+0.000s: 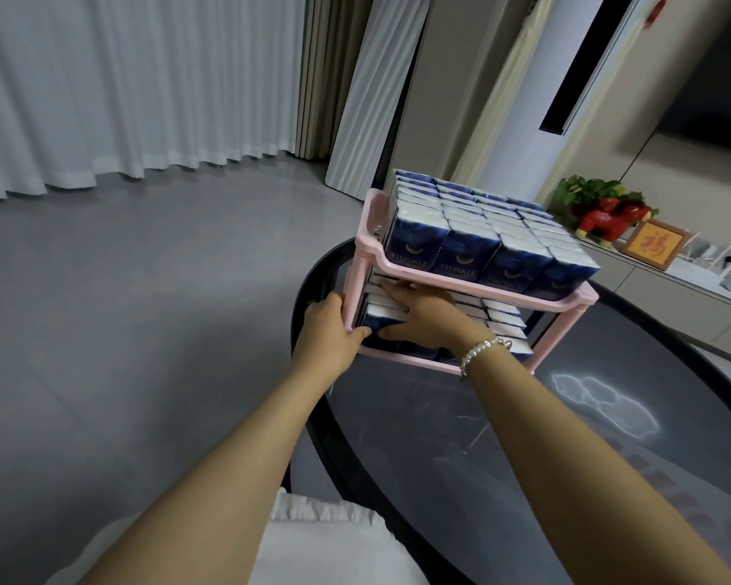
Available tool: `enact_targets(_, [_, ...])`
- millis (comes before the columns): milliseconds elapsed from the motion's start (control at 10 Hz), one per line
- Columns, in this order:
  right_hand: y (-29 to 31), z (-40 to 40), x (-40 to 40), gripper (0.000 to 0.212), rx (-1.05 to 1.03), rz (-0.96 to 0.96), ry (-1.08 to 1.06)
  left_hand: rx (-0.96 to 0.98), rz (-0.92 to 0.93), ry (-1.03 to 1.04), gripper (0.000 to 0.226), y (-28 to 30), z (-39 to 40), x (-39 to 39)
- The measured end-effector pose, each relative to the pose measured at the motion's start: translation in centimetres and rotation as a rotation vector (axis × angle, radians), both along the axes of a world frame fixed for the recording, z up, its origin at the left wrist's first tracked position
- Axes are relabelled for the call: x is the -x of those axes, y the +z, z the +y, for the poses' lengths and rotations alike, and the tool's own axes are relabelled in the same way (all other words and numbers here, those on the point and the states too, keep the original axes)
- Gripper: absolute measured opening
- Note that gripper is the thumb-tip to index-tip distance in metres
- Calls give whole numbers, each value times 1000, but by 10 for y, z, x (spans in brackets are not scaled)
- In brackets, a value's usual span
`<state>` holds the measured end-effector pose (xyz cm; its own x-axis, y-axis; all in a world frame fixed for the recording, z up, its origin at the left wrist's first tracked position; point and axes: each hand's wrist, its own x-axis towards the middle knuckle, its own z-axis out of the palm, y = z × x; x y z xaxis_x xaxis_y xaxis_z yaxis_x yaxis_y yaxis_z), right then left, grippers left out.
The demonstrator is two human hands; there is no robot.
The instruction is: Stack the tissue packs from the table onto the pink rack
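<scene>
A pink two-tier rack (pixel 431 275) stands on the far left part of a dark glass table (pixel 503 437). Its upper tier is packed with several rows of upright blue-and-white tissue packs (pixel 482 230). More tissue packs (pixel 505 318) fill the lower tier. My left hand (pixel 330 327) grips the rack's front left post, thumb against a lower pack. My right hand (pixel 423 312), with a pearl bracelet on the wrist, reaches flat into the lower tier and lies on the packs there; its fingertips are hidden under the upper shelf.
The table's dark rim (pixel 309 289) curves just left of the rack, with grey floor (pixel 123 310) beyond. A low cabinet at the right carries a red toy figure (pixel 608 221), a framed picture (pixel 655 244) and a plant. White curtains hang at the back left.
</scene>
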<state>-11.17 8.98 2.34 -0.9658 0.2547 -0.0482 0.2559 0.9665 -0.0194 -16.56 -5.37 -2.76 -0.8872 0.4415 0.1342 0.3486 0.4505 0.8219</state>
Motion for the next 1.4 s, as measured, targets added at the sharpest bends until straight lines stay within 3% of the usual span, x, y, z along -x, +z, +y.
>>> enact_targets(100, [-3,-2,-7,88,-109,39,10,20,0,1,34,0,0,-1])
enact_targets(200, [-13,-3,-22,78,-175,222,-7,26,-35,-15,37,1,0,1])
enact_targets(400, [-39,-4,-40,63,-152,428,-45,-39,-172,-79,55,-1,-2,4])
enact_targets(500, [-41,-4,-37,64,-137,397,-49,-53,-217,-100,58,-1,-2,5])
enact_targets(600, [-43,-3,-41,67,-122,445,-48,-58,-212,-94,51,0,-2,2])
enact_targets(700, [-51,-3,-57,55,-108,634,-94,-93,-188,-60,47,-2,-1,-3])
enact_targets(800, [-60,1,-84,40,-100,868,-224,-88,-130,1,46,-3,1,-9])
enact_targets(900, [-67,12,-107,48,14,1039,-480,-31,-104,29,44,-6,4,-15])
enact_targets(1000, [-72,21,-121,77,261,992,-597,-21,-116,33,44,-5,10,-19])
enact_targets(1100, [-76,30,-128,86,400,915,-503,-14,-130,-14,48,-3,20,-17])
enact_targets(1300, [-70,48,-139,88,467,893,-499,-71,-172,-3,63,2,48,-19])
enact_targets(1400, [-63,50,-147,80,530,878,-447,-78,-187,0,67,5,48,-23])
